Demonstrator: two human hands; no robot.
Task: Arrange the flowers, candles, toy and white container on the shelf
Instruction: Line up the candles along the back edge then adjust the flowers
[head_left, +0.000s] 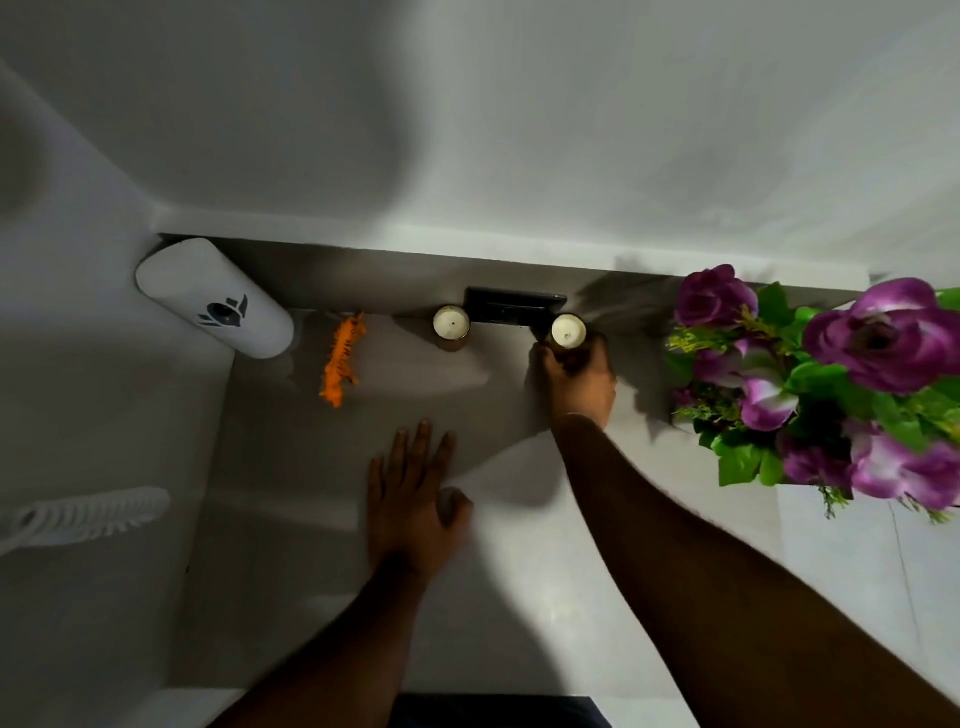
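Right hand (576, 376) is wrapped around one candle (568, 331), I see; left hand (415, 499) lies flat, fingers spread, on the shelf (291, 467) near the orange toy (342, 361).

Landmark: black box (514, 307), against the back wall at mid-shelf.

Left of box: candle (451, 322) touching its left end. Further left, orange toy (343, 358), with a bare gap between toy and candle. White container (214, 297) fills the far-left corner.

Right of box: second candle (569, 331) at its right end, right hand (579, 379) wrapped around it. Past that, a narrow bare strip, then the purple flowers (831, 384) overhang the shelf's right end.

In front of box: shelf (291, 467) surface broad and bare, except left hand (410, 493) lying flat, fingers spread, and the right forearm crossing diagonally.
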